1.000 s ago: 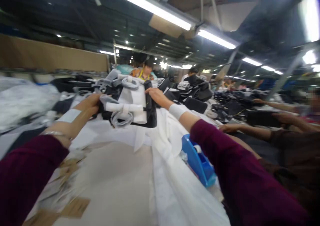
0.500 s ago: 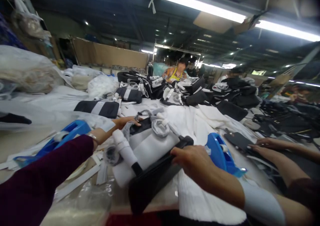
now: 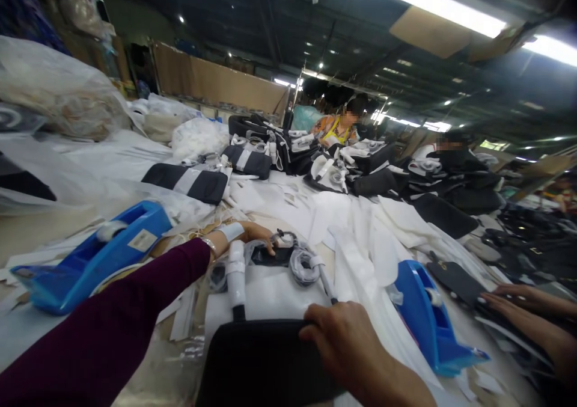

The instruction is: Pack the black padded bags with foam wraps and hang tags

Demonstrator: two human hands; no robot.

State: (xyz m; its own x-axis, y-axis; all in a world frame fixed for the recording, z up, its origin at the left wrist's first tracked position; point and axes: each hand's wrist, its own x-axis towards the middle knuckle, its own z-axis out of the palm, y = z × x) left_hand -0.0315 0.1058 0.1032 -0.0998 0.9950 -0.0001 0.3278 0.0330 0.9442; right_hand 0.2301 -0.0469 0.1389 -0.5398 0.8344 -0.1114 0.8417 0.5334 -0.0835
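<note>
A black handbag lies in front of me with white sheet over its middle. Its handles are wrapped in white, and a plastic-wrapped coil rests on the sheet at the right. My left hand grips the bag's far side, fingers over a dark part beside a wrapped ring. With thumb and fingers, my right hand pinches the top edge of the near black panel. The left fingers are partly hidden behind the wrapped pieces.
Blue tape dispensers stand on both sides, one at left and one at right. A co-worker's hands work on a black piece at far right. Behind are white sheets, a banded black bag and piled bags.
The bag has turned from a slant to face me squarely, its black panel now broad in front. My left hand has moved right along the far side; my right hand still grips the edge.
</note>
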